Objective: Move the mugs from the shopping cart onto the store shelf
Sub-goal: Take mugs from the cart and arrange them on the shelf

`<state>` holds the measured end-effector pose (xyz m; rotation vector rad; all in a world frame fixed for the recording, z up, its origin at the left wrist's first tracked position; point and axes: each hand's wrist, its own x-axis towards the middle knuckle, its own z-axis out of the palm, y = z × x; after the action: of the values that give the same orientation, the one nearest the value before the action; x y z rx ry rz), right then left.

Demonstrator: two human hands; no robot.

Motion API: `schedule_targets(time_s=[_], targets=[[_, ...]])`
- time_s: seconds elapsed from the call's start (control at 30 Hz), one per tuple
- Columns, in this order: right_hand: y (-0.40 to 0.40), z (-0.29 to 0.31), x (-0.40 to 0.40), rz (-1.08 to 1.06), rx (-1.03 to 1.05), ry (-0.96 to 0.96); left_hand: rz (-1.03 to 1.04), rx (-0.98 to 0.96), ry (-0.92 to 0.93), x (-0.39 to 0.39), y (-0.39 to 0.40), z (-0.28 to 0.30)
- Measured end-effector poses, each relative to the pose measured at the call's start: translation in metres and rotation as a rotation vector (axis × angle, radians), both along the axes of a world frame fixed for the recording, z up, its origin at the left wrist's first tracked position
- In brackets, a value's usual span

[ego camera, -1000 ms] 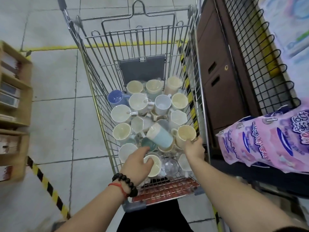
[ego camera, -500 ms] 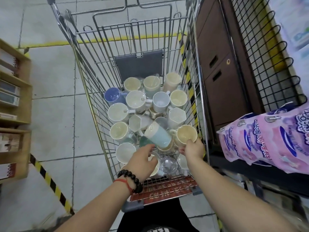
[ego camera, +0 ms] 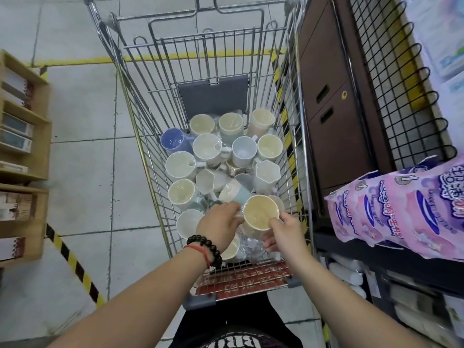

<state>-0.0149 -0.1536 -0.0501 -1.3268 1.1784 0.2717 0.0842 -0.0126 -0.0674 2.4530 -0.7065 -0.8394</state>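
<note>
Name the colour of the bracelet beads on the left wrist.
Black bracelet beads, clearest in the head view.

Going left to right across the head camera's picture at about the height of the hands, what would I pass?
Wooden shelf unit → tiled floor → shopping cart's left wire wall → left hand → cream mug held up → right hand → pink wrapped packs on the dark store shelf.

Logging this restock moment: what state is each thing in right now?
Cream mug: lifted above the pile, upright, mouth up.
Right hand: grips the cream mug.
Left hand: fingers curled at the mug's side.
Shopping cart: loaded with mugs.
Pale blue mug: tipped on its side.
</note>
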Motion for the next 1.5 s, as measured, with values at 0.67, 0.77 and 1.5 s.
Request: schedule_targets(time_s=[0.67,0.77,1.5], targets=[[-0.007,-0.103,0.078,0.787,-0.451,0.067,0.658,-0.072,-0.004,-0.014,0.096,0.016],[-0.003,-0.112,0.080,0.872,-0.372,0.066,0.673,-0.073,-0.005,-0.016,0.096,0.015],[-0.003,-0.129,0.075,0.897,-0.443,0.199,0.662,-0.052,0.020,-0.026,0.088,0.015]])
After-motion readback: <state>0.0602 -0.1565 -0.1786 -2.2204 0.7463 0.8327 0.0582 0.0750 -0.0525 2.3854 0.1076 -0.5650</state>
